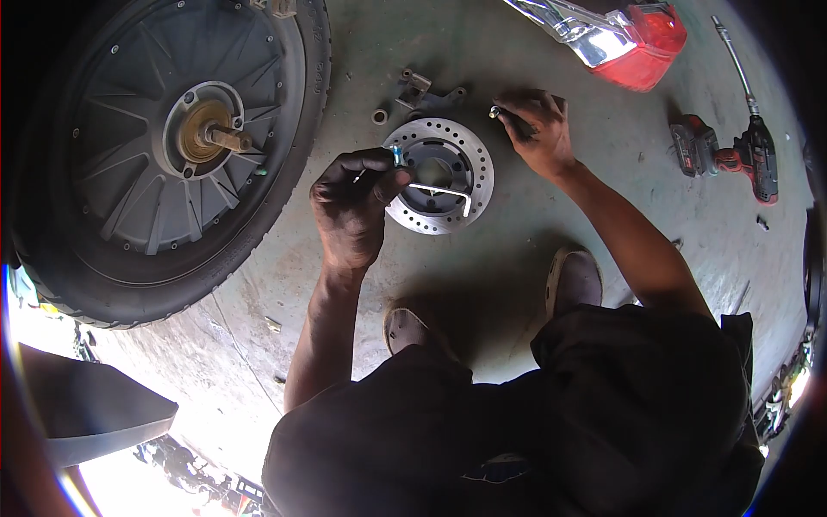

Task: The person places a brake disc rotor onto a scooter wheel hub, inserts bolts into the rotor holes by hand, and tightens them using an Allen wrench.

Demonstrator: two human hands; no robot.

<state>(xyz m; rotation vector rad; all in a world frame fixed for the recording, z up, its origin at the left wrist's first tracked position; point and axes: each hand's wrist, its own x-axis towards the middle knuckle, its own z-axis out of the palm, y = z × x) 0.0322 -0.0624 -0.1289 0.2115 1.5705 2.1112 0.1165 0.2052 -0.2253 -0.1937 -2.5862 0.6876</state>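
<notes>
My left hand (pixel 351 211) is closed, pinching a small bolt (pixel 396 153) with a bluish shank between thumb and fingertips. From the same grip an L-shaped hex key (pixel 441 190) sticks out to the right, over the brake disc (pixel 482 172). The disc lies flat on the floor, drilled with holes around its rim. Off to its upper right, my right hand (pixel 541 133) is closed with a small metal piece (pixel 494 112) at its fingertips, seemingly a bolt. Most of that piece is hidden by the fingers.
A wheel with tyre (pixel 284 194) and protruding axle (pixel 231 139) fills the left side. Beyond the disc lie a metal bracket (pixel 439 101) and a small ring (pixel 379 116). A red light unit (pixel 642 56) is at top right, near a cordless drill (pixel 758 159) with a long socket.
</notes>
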